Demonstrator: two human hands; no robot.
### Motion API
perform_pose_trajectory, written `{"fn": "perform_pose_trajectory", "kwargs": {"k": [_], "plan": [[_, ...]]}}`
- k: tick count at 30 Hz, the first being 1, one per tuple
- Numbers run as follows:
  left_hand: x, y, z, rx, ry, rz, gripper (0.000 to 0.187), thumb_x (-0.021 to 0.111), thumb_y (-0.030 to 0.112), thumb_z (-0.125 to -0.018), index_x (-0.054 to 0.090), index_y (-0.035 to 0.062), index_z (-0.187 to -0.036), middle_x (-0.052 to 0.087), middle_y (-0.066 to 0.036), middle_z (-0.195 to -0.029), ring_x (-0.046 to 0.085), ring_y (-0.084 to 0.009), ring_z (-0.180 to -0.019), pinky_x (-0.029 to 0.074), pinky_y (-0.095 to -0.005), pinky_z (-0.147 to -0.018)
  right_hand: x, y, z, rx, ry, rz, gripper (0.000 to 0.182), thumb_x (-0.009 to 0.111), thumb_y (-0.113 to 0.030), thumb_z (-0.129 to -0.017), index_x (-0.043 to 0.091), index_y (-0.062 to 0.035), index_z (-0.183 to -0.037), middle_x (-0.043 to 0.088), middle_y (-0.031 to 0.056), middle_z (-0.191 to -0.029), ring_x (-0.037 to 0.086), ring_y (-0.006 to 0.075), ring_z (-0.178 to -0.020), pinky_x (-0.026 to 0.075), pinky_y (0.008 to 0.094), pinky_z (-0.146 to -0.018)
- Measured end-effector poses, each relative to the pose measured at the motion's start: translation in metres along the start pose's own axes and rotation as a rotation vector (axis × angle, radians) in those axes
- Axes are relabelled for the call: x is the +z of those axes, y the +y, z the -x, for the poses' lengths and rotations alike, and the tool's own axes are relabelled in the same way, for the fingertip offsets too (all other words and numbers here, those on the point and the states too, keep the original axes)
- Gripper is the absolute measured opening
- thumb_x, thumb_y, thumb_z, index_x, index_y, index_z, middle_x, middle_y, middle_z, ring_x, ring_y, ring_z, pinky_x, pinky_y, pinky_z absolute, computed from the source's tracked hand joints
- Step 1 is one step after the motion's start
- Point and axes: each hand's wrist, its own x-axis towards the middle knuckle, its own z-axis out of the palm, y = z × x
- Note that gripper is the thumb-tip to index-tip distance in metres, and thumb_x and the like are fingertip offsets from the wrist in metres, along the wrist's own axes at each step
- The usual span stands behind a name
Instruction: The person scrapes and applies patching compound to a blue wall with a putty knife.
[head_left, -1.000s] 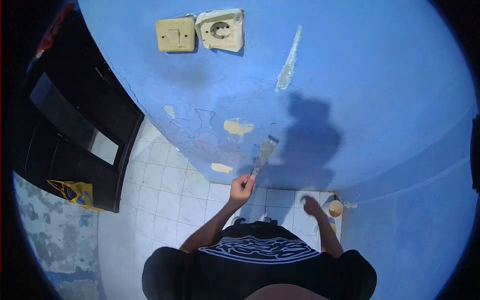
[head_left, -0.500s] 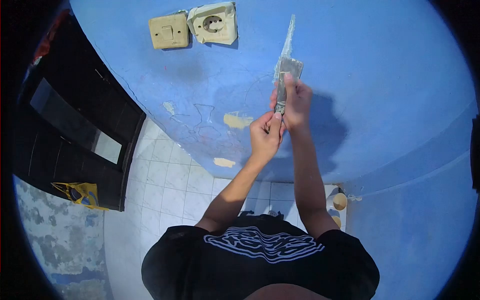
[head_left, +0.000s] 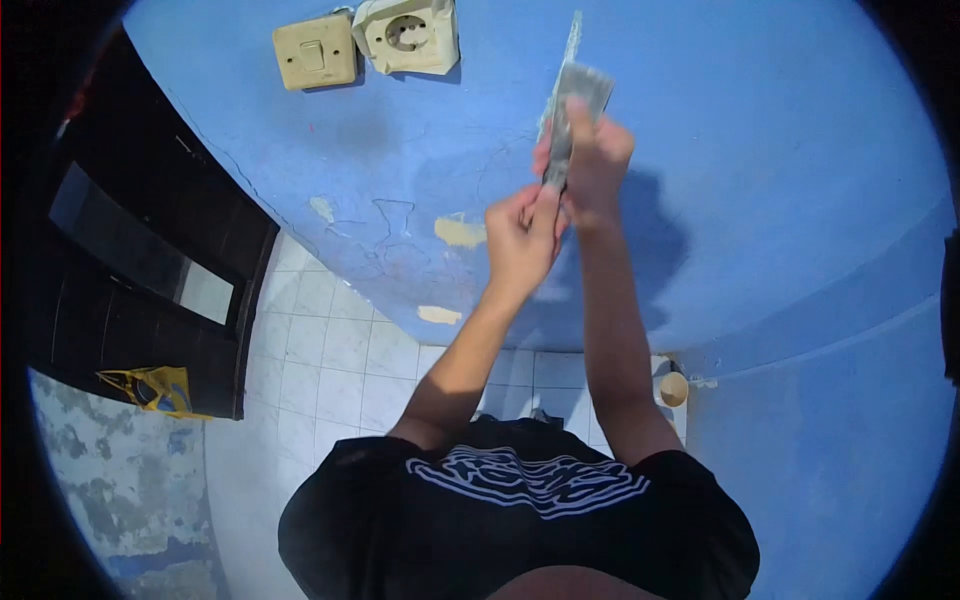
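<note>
A flat metal scraper (head_left: 588, 92) is held up in front of the blue wall (head_left: 760, 150), its wide blade end pointing up. My left hand (head_left: 523, 232) is closed round the lower end of its handle. Higher up, my right hand (head_left: 594, 168) grips the scraper, with the thumb laid along the blade and fingers behind it. Beside the blade's left edge runs a narrow, pale scraped strip (head_left: 573, 40) in the paint. Whether the blade touches the wall cannot be made out.
A light switch (head_left: 314, 55) and a loose-framed socket (head_left: 408, 38) are on the wall at upper left. Dark door panels (head_left: 150, 220) stand at left with a yellow bag (head_left: 165, 388) at their foot. A round cream container (head_left: 672, 389) is on the tiled floor (head_left: 340, 345).
Both hands and the scraper have moved slightly up in the view, and the blade is tilted more to the right. The whole view has shifted a little as well.
</note>
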Motion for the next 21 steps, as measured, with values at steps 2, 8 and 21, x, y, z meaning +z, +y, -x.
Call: {"fn": "perform_pose_trajectory", "kwargs": {"k": [2,8,21], "plan": [[0.006,0.005,-0.006,0.011,-0.011,0.08,0.033,0.052,0.023,-0.102,0.061,0.0004,-0.081,0.05,0.002,-0.057,0.04,-0.004,-0.039,0.028,-0.0213,-0.036,0.01,-0.018,-0.014,-0.004,0.038,-0.078,0.042,0.058,-0.031,-0.096,0.061,0.0022,-0.072,0.06,0.0094,-0.057,0.057,0.0145,-0.043,0.045,0.0281,-0.04],[-0.002,-0.006,0.011,-0.105,0.052,0.07,0.032,0.053,0.022,-0.102,0.06,0.0014,-0.078,0.05,0.002,-0.057,0.039,-0.0039,-0.039,0.026,-0.0214,-0.035,0.0,0.008,0.001,0.056,0.041,-0.019,0.041,0.059,-0.033,-0.096,0.062,0.0022,-0.075,0.06,0.0096,-0.057,0.057,0.0142,-0.043,0.045,0.028,-0.04],[0.013,0.026,-0.015,0.035,0.003,0.1,0.032,0.052,0.018,-0.102,0.06,-0.0012,-0.078,0.051,0.0,-0.058,0.037,-0.0035,-0.036,0.024,-0.0213,-0.033,0.019,-0.032,-0.02,-0.098,0.022,-0.099,0.041,0.056,-0.031,-0.098,0.06,0.0023,-0.075,0.057,0.0085,-0.057,0.054,0.0132,-0.044,0.045,0.0276,-0.042]]}}
